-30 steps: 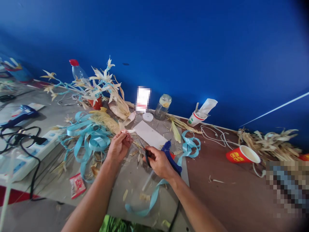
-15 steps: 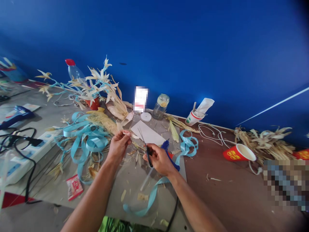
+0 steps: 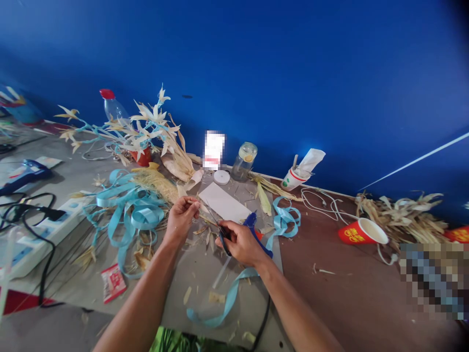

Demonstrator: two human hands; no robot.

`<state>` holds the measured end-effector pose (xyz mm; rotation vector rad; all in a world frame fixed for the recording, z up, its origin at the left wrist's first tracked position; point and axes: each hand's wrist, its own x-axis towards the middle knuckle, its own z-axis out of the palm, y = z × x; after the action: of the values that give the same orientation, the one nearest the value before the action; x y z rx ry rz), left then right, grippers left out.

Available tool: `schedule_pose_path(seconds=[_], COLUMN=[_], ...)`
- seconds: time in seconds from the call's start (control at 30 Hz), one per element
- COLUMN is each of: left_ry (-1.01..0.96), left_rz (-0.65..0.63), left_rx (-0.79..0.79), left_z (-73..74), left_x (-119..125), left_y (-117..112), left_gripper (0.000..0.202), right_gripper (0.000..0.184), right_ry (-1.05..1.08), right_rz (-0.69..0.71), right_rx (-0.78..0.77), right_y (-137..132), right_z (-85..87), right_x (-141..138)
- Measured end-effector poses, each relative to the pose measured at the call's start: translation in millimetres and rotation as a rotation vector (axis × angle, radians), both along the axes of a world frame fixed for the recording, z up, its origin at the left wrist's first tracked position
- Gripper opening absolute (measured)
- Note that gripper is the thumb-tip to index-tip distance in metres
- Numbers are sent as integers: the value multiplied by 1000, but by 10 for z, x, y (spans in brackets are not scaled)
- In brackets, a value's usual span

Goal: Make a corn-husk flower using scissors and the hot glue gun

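Note:
My left hand (image 3: 183,217) is closed in a pinch, thumb against fingers. A small pale bit of corn husk (image 3: 198,204) barely shows at its fingertips; the rest is hidden. My right hand (image 3: 238,240) grips black-handled scissors (image 3: 219,226), their thin blades pointing up and left near the left fingertips. Under the hands lie a white sheet (image 3: 225,203) and scattered husk scraps (image 3: 209,240). Just behind my right hand is a blue glue gun (image 3: 251,220), partly covered. A light blue ribbon (image 3: 231,298) curls below, beside a clear glue stick (image 3: 222,273).
Left are heaped blue ribbon (image 3: 146,217), husk flowers (image 3: 154,115) on wrapped stems, a power strip (image 3: 47,234) with black cables and a red packet (image 3: 113,282). A glass jar (image 3: 241,164) stands at the back. Rightward are a red paper cup (image 3: 361,231) and dried husks (image 3: 406,215).
The scissors have tilted further left and their blades look closer together. Less of the pale husk piece shows at my left fingertips. Both hands have stayed in nearly the same place.

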<state>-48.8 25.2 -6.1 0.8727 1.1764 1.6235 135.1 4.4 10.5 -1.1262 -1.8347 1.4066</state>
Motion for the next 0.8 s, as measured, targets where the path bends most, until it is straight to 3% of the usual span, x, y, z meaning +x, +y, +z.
schedule_pose_path(seconds=[0.8], left_ry=[112], left_rz=[-13], left_rx=[-1], left_z=[86], left_x=[9], left_y=[-10], left_gripper=[18], right_gripper=[30], right_ry=[31], right_rz=[0], right_rx=[-76], right_y=[-3], right_z=[-35], right_x=[1])
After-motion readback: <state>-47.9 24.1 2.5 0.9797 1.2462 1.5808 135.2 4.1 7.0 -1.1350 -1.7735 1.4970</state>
